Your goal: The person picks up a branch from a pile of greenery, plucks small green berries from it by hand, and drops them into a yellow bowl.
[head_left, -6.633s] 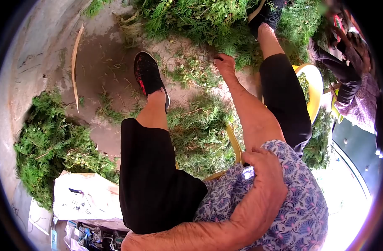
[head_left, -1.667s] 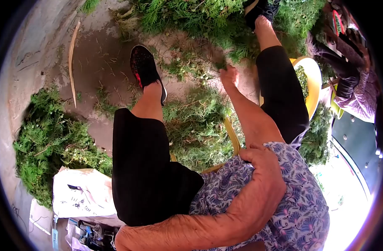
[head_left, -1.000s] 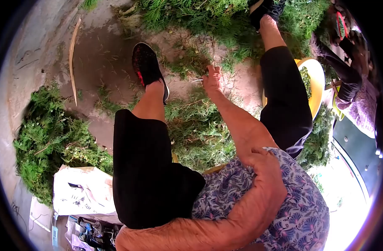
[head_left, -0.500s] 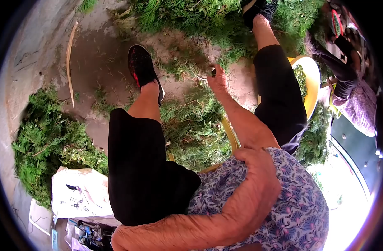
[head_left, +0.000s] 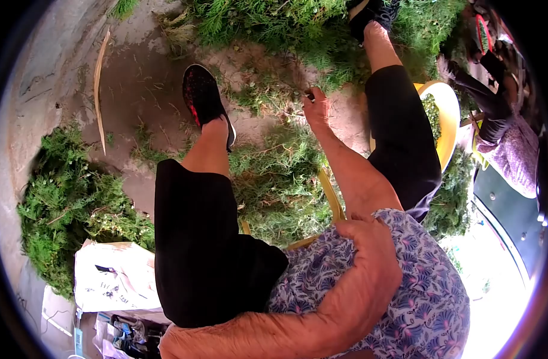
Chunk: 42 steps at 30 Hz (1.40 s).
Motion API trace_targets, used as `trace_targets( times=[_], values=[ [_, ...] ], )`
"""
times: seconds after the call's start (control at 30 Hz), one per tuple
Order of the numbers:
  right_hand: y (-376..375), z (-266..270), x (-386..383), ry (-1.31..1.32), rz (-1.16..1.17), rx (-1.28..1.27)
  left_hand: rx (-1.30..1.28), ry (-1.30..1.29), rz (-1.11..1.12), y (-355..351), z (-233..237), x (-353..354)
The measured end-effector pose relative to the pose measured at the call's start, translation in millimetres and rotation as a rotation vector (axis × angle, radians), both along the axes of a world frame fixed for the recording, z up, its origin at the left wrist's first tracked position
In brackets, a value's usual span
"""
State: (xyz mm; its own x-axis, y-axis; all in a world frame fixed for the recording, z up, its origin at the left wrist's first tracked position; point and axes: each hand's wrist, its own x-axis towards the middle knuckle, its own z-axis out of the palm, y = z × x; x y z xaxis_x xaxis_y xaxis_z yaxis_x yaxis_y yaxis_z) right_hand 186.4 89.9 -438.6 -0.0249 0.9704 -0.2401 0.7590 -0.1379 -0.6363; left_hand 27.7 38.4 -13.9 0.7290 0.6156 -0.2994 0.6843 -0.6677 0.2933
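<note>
My right hand reaches forward above the soil, its fingers curled round a small dark object whose kind I cannot make out. A thin pale sliver shows faintly beside those fingers. Below and around it lie cut green conifer sprigs with scale-like leaves. Folded across my body, my left arm brings my left hand to my right arm near the sleeve edge. The left fingers bend over that arm and their tips are mostly hidden.
Conifer piles lie at the left and top. A yellow ring-shaped rim stands beyond my right knee. A wood strip lies by the wall. A white bag sits lower left. Another person's legs show at right.
My right hand has shifted slightly right and turned, and the thin pale curve beside it shows less. My left hand stays at my right arm.
</note>
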Motion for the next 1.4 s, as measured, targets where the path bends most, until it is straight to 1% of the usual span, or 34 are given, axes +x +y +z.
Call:
trace_targets(
  times=[0.03,0.1,0.13,0.17,0.23,0.27,0.3,0.37,0.4,0.43,0.5,0.53,0.57,0.63,0.67,0.73,0.77,0.83,0.87,0.9,0.97,1.0,1.03,1.1,1.13,1.2,1.23,1.3,1.37,1.4],
  values=[
    [0.4,-0.2,-3.9,0.002,-0.001,-0.001,-0.001,-0.001,0.002,0.7,-0.4,0.0],
    [4.4,8.6,-20.2,-0.148,0.044,-0.058,0.000,-0.005,0.000,1.0,1.8,0.2],
    [5.6,17.2,-25.5,-0.097,0.001,-0.103,-0.003,-0.008,0.004,1.9,1.9,-0.9],
    [4.8,14.3,-25.5,-0.095,0.004,-0.101,-0.005,-0.008,0.009,1.9,1.9,-1.2],
    [1.0,9.4,-24.4,-0.027,-0.097,-0.071,-0.004,-0.013,0.014,1.8,2.0,-1.7],
    [2.5,24.1,-27.6,-0.002,-0.186,-0.158,-0.003,-0.012,0.015,1.5,2.8,-1.8],
    [3.0,20.4,-25.0,-0.003,-0.183,-0.157,-0.004,-0.016,0.020,1.3,3.0,-2.6],
    [2.5,17.7,-21.3,-0.187,-0.006,0.031,-0.005,-0.017,0.021,0.4,3.9,-2.3],
    [3.5,19.8,-22.1,-0.115,-0.011,-0.019,-0.004,-0.018,0.021,0.5,3.9,-1.8],
    [5.0,19.9,-24.8,-0.112,-0.011,-0.021,-0.004,-0.018,0.022,1.2,4.4,-2.8],
    [11.1,12.7,-28.4,-0.161,0.080,-0.060,-0.002,-0.017,0.022,1.4,4.9,-3.1],
    [13.6,5.7,-30.7,-0.210,0.091,-0.098,-0.001,-0.012,0.021,2.3,4.7,-4.3],
    [15.6,7.2,-34.6,-0.207,0.090,-0.097,-0.001,-0.008,0.021,2.2,5.1,-4.5],
    [19.5,10.5,-42.3,-0.319,0.051,-0.166,0.006,-0.002,0.021,2.6,4.8,-5.5],
    [20.6,10.8,-42.1,-0.318,0.051,-0.164,0.009,-0.003,0.021,2.5,5.3,-6.0],
    [21.7,13.7,-35.4,-0.205,-0.018,-0.154,0.011,-0.002,0.023,0.9,5.6,-6.2],
    [20.5,11.6,-27.8,-0.210,-0.018,-0.156,0.009,-0.004,0.023,0.4,6.1,-5.6],
    [14.4,1.4,-8.0,0.179,-0.305,-0.191,0.009,-0.008,0.024,-1.1,5.5,-5.1],
    [8.9,0.4,-0.5,0.359,-0.391,-0.267,0.008,-0.007,0.020,-1.7,5.9,-5.5],
    [1.5,16.0,-0.6,0.351,-0.393,-0.270,0.006,-0.012,0.022,-1.9,6.3,-4.8],
    [-17.9,47.3,-5.8,0.492,-0.449,-0.532,0.009,-0.011,0.020,-2.4,6.8,-4.8],
    [-23.7,49.1,-11.5,0.386,-0.418,-0.519,0.011,-0.011,0.024,-2.1,7.5,-5.3],
    [-29.0,40.0,-13.3,0.378,-0.440,-0.520,0.011,-0.007,0.027,-1.7,7.2,-6.0],
    [-30.2,26.3,-18.9,0.239,-0.334,-0.475,0.014,0.003,0.026,0.1,6.7,-7.5],
    [-32.9,15.6,-21.5,0.241,-0.338,-0.482,0.013,0.005,0.026,0.9,6.3,-8.2],
    [-34.0,-2.4,-25.4,-0.182,0.146,0.039,0.011,0.008,0.029,2.4,6.7,-8.9],
    [-34.8,-7.7,-22.4,-0.182,0.145,0.039,0.012,0.008,0.035,3.7,7.4,-10.3],
    [-29.4,-4.5,-21.1,-0.101,0.107,-0.023,0.008,0.012,0.051,8.6,10.2,-14.8],
    [-27.4,-15.0,-8.4,0.073,-0.133,-0.190,0.013,0.037,0.106,14.4,2.6,-30.8],
    [-20.5,13.6,-10.8,0.227,-0.279,-0.385,0.019,0.060,0.138,21.2,-1.4,-44.2]
  ],
)
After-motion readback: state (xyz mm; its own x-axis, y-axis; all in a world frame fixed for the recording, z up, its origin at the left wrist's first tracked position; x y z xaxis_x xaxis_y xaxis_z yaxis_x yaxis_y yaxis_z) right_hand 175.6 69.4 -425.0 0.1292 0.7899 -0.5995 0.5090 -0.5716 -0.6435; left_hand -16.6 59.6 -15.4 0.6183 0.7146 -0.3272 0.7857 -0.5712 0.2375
